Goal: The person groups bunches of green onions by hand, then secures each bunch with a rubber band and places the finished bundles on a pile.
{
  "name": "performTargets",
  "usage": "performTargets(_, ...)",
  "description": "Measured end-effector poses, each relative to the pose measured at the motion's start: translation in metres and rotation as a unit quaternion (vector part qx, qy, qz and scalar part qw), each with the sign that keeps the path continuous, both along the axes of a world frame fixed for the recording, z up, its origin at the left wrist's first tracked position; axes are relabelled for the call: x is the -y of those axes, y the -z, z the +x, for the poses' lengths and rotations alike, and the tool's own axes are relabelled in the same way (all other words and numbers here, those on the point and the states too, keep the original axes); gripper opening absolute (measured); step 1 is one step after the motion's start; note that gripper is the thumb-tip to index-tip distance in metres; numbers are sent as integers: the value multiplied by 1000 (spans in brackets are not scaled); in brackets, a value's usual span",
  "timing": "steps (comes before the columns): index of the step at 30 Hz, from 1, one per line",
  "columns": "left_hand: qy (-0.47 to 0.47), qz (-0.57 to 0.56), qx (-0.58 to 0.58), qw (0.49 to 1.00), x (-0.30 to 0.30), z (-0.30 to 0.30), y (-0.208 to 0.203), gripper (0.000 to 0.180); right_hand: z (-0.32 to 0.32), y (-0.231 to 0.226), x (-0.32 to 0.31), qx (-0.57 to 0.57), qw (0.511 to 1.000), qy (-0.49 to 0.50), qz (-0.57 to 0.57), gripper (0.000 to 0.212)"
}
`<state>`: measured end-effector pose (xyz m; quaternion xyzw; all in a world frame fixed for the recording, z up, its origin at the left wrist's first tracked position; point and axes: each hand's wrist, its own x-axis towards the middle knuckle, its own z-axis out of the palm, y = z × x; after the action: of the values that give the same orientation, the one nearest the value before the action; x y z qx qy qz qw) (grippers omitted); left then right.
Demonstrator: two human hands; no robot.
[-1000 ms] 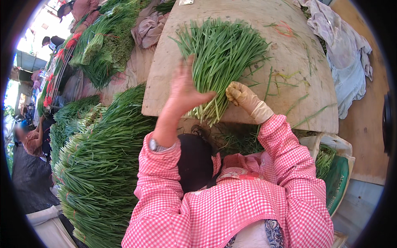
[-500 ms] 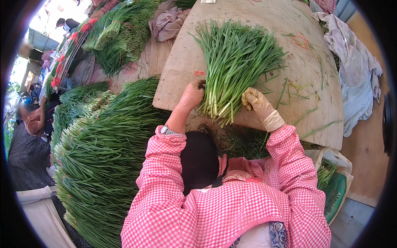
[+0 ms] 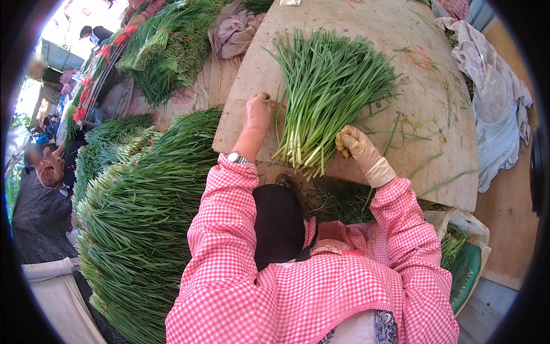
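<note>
A loose bunch of green garlic chives (image 3: 332, 97) lies on the wooden board, pale stem ends toward me and leaves fanned out away. My bare left hand (image 3: 257, 113) is closed just left of the bunch. A short red tie (image 3: 278, 104) runs from its fingertips to the stems and seems pinched there. At the bunch's lower right, my right hand (image 3: 356, 148), in a stained pale glove, has its fingers curled beside the stem ends. Whatever those fingers hold is hidden.
Big stacks of tied chives (image 3: 143, 200) rise on the left, with more bundles (image 3: 166, 51) at the far left. Red ties (image 3: 420, 57) and loose leaves lie on the board (image 3: 424, 166). Cloths (image 3: 492, 86) hang at its right; a green-and-white sack (image 3: 467, 269) stands below. People sit far left.
My left hand has moved up and left, away from the stems, and the red tie now stretches between it and the bunch. My right hand has barely moved.
</note>
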<state>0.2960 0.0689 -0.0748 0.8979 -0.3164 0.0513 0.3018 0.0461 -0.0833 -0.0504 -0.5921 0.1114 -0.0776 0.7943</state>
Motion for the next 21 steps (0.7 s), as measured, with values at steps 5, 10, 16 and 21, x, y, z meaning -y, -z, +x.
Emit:
performTargets(5,0,82,-11,997,4,-13,-18,13,-1,2,1,-4,1000,-7,18,26)
performTargets(10,-12,104,-8,994,2,-5,-10,13,-2,-2,1,-26,1000,-9,15,28)
performTargets(16,27,57,-74,995,-9,-1,-7,15,-4,1,5,-8,1000,-21,-12,41)
performTargets(21,70,44,-20,996,-21,-2,-4,15,-6,1,12,-8,1000,-23,17,37)
